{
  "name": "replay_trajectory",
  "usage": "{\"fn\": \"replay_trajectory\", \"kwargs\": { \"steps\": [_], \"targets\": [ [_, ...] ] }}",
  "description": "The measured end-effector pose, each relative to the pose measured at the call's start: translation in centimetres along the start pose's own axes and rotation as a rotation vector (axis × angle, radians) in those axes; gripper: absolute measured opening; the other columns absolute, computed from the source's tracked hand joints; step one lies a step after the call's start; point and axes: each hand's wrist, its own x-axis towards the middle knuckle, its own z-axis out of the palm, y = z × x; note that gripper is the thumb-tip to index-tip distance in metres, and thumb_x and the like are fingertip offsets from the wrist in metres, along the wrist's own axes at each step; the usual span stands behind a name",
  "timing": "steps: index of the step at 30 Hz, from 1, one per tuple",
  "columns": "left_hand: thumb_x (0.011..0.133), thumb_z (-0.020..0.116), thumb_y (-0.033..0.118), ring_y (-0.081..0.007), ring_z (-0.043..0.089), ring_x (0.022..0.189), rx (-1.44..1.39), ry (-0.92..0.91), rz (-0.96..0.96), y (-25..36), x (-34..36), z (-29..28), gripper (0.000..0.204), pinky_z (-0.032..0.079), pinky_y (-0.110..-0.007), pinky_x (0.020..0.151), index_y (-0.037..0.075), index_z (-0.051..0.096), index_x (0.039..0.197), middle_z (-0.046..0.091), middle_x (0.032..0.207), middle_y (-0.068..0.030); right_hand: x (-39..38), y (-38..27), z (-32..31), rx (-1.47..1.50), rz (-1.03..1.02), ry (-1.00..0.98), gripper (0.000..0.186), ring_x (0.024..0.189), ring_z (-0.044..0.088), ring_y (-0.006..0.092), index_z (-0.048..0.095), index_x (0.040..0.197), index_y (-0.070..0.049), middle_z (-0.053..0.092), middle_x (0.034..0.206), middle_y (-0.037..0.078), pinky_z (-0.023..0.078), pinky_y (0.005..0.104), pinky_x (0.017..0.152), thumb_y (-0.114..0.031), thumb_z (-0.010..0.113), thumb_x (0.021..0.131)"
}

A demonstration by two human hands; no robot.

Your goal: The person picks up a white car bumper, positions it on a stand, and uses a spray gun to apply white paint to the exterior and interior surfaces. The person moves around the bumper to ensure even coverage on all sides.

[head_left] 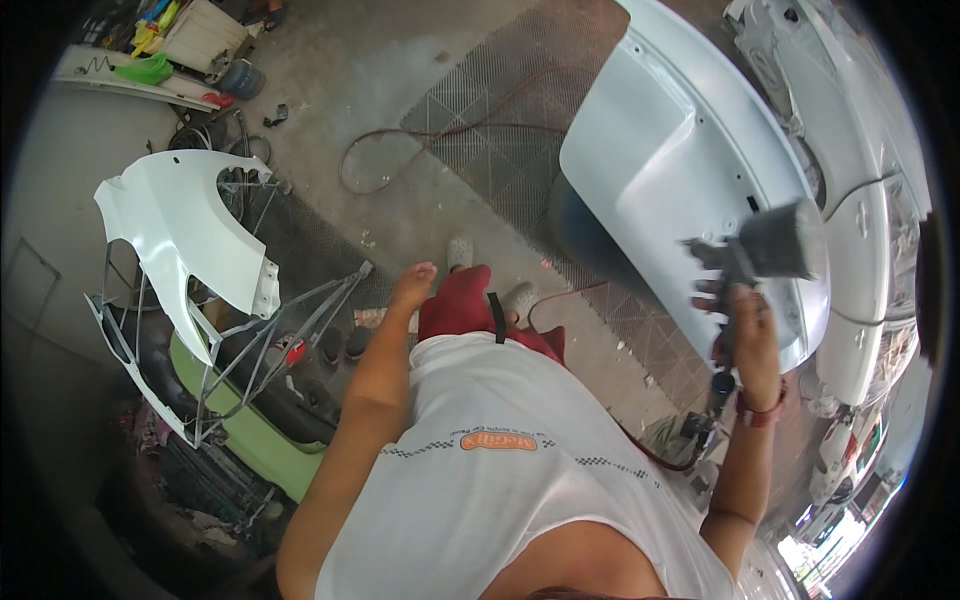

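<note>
While the right hand (745, 335) is wrapped around the grip of a spray gun (765, 250), its fingers closed tight on the handle, the work looks to be at the spraying stage: the gun's grey cup sits upright on top and the nozzle end faces a large pale car panel (670, 150) standing just beside it, with the gun close to the panel's lower right part but apart from its surface. A red hose (560, 300) trails across the concrete floor (400, 80) and the grid mat, and seems to lead toward the gun (its last stretch is hidden behind the arm). The left hand (412, 285) hangs low by the person's red trousers, fingers loosely curled, holding nothing and touching nothing that can be made out. Off to the left, well apart from both hands, a white fender (185, 225) rests on a metal stand (260, 340), with a green panel below it. Judging from this, the next move calls for keeping the gun level and square to the panel and carrying it along in an even sweep, with the hose kept clear of the feet; whether the trigger is pressed cannot be told from here.
</note>
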Motion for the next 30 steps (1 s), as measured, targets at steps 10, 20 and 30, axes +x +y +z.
{"fn": "replay_trajectory", "kwargs": {
  "steps": [10, 20, 30],
  "targets": [
    [0.1, 0.06, 0.057, -0.0389, 0.062, 0.129, 0.345, -0.537, -0.187, -2.4, -2.0, -0.3, 0.06, 0.045, -0.046, 0.113, 0.004, 0.075, 0.123, 0.069, 0.134, -0.0206, 7.1, 7.2, 26.0, -0.291, -0.454, -0.467, 0.049, 0.118, 0.061, 0.0428, 0.063, 0.139, 0.0, 0.051, 0.143, 0.03, 0.053, 0.0444, 0.098, -0.022, 0.073, 0.096],
    [0.101, 0.062, 0.049, -0.0406, 0.05, 0.141, 0.367, -0.516, -0.131, -10.7, 0.0, -9.4, 0.057, 0.04, -0.05, 0.119, 0.01, 0.061, 0.143, 0.056, 0.15, -0.0197, 24.0, 17.0, 42.0, -0.395, -0.434, -0.569, 0.051, 0.127, 0.057, 0.0478, 0.061, 0.138, -0.001, 0.061, 0.134, 0.03, 0.048, 0.049, 0.109, -0.013, 0.072, 0.09],
    [0.098, 0.069, 0.043, -0.0461, 0.049, 0.139, 0.418, -0.44, -0.063, -13.4, 7.1, -4.5, 0.056, 0.04, -0.054, 0.116, 0.008, 0.061, 0.14, 0.055, 0.148, -0.0264, 39.5, 29.7, 51.2, -0.262, 0.019, -0.311, 0.049, 0.106, 0.074, 0.0369, 0.065, 0.138, -0.004, 0.076, 0.116, 0.022, 0.056, 0.0456, 0.094, -0.028, 0.073, 0.096]
  ]
}}
